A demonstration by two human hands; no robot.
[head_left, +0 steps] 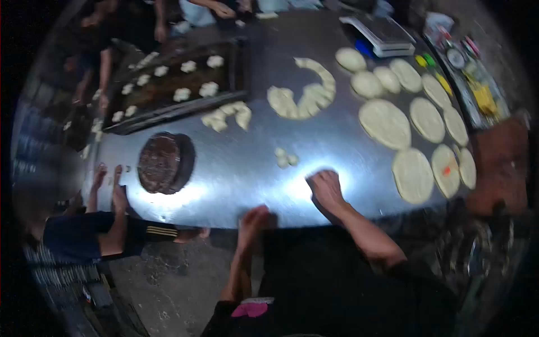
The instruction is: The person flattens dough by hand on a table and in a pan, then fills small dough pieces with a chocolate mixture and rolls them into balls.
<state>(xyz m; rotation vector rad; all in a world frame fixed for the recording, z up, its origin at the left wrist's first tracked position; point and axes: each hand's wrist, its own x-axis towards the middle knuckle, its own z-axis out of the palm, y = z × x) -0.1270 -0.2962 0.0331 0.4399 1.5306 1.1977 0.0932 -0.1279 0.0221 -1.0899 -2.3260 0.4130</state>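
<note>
My left hand (255,219) is at the front edge of the metal table (241,168), blurred, so its fingers and anything in them cannot be made out. Over the tabletop to the right, my right hand (327,185) has its fingers curled down; what it may hold is hidden. Just beyond it lie a few small dough balls (286,159), touching one another. Farther back, a curved strip of dough pieces (309,101) rests on the metal. Flat dough ovals (384,124) and rounder dough lumps (366,85) cover the right side.
A dark tray (168,109) with flower-shaped dough pieces stands at the back left, a brown round mass (159,163) in front of it. A scale (382,36) is at the back right. Co-workers' hands are at the left and far edges.
</note>
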